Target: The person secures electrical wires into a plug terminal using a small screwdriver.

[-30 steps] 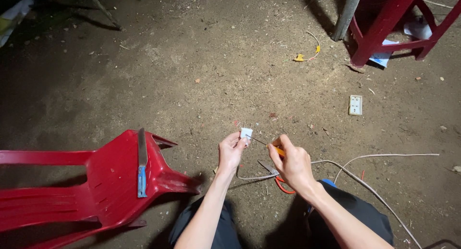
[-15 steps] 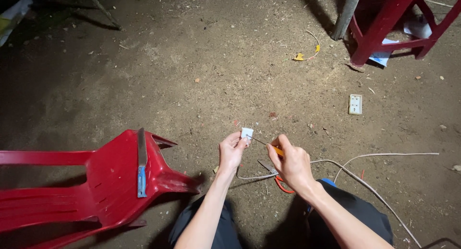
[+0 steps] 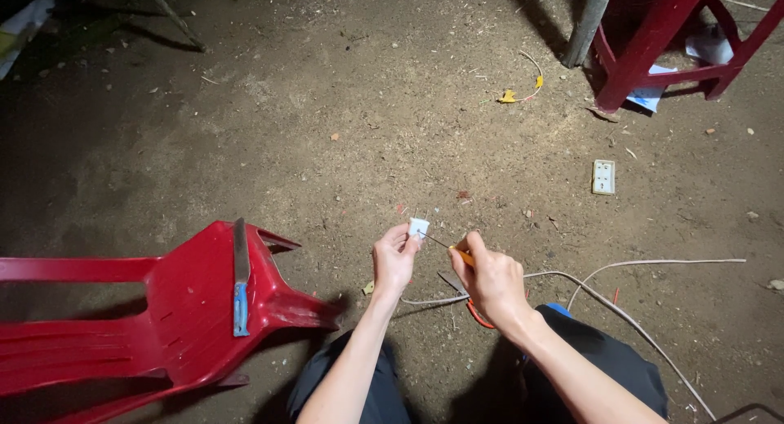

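My left hand point(image 3: 394, 259) pinches a small white plug point(image 3: 418, 227) with thin metal prongs pointing up, held above the dirt floor. My right hand point(image 3: 490, 278) grips a screwdriver with an orange handle point(image 3: 463, 256); its thin dark shaft runs left and its tip meets the side of the plug. A white cable point(image 3: 621, 314) trails from below my hands off to the right. Orange-handled pliers point(image 3: 472, 308) lie on the ground under my right wrist, partly hidden.
A red plastic chair point(image 3: 188, 310) lies tipped at lower left with a blue-handled blade point(image 3: 240, 277) resting on it. A white socket plate point(image 3: 603, 176) lies on the dirt at right. Red chair legs point(image 3: 653, 40) and a grey pole point(image 3: 586, 24) stand at top right, near yellow wire scraps point(image 3: 514, 95).
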